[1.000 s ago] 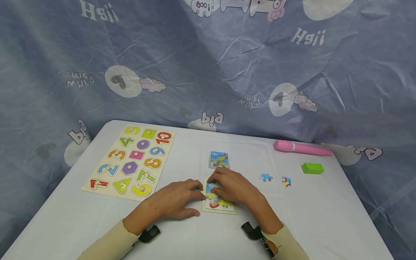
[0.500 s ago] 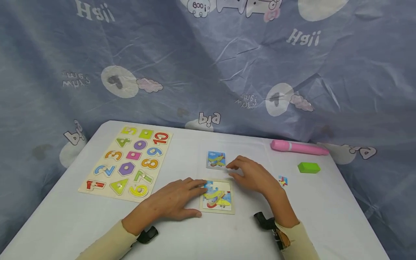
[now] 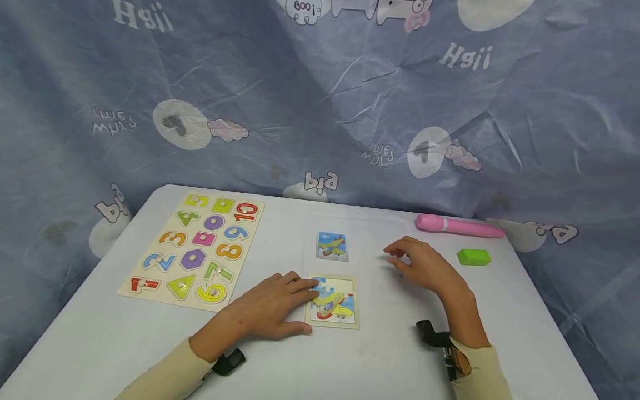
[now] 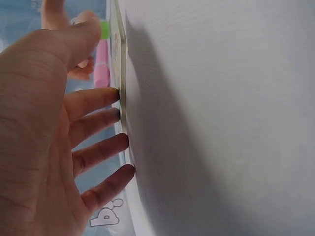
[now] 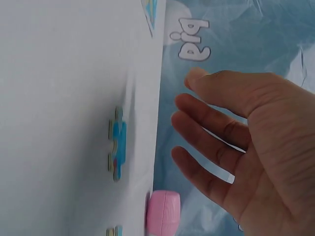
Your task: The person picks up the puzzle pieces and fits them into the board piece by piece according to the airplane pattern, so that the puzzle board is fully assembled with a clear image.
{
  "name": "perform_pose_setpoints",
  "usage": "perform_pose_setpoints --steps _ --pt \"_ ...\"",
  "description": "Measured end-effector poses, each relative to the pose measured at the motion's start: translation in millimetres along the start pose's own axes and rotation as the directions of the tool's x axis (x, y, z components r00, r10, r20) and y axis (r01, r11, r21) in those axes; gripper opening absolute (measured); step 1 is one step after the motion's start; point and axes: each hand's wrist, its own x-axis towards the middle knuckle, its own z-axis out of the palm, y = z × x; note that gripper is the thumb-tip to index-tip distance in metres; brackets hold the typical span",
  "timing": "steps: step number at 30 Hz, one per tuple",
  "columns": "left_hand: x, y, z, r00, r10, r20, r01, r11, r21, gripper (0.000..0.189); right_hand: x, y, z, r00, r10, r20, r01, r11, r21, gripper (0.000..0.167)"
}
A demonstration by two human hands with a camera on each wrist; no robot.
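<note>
My left hand (image 3: 267,307) rests at the left side of a small airplane puzzle board (image 3: 356,303), its fingers straight and touching the board's edge. In the board, yellow airplane pieces are set, and bare wood shows at its upper right. My right hand (image 3: 425,264) hovers over the table right of the board, fingers slightly bent and holding nothing. Below it, in the right wrist view, lies a loose blue puzzle piece (image 5: 119,142); part of another piece (image 5: 118,231) shows at the bottom edge. From the head view the hand hides most of these pieces.
An airplane picture card (image 3: 332,246) lies behind the board. At left is a wooden number and shape board (image 3: 187,239). A pink marker-shaped stick (image 3: 460,226) and a green block (image 3: 474,257) lie at back right. A printed blue cloth (image 3: 280,111) hangs behind the table.
My right hand has left the puzzle board and moved right, past the picture card, to above the loose pieces. My left hand has stayed at the board's edge.
</note>
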Motion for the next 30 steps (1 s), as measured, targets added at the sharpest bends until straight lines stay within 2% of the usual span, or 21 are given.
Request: perform_pose_setpoints --steps 10,17,30 --pt "-1.8 -0.4 0.9 1.0 -0.005 0.009 0.005 1.0 0.02 0.072 -10.4 23.7 -0.7 0.996 0.049 0.078 -0.049 0.999 0.0 0.033" --pt "-2.2 -1.0 0.4 1.0 -0.015 -0.005 0.015 1.0 0.022 0.061 -18.8 32.4 -3.7 0.984 0.117 0.131 -0.119 0.993 0.004 0.037" --pt "-1.5 -3.4 1.6 0.999 -0.018 -0.027 0.018 1.0 0.015 0.054 -17.7 44.8 2.9 0.992 0.072 0.107 -0.077 0.996 0.04 0.03"
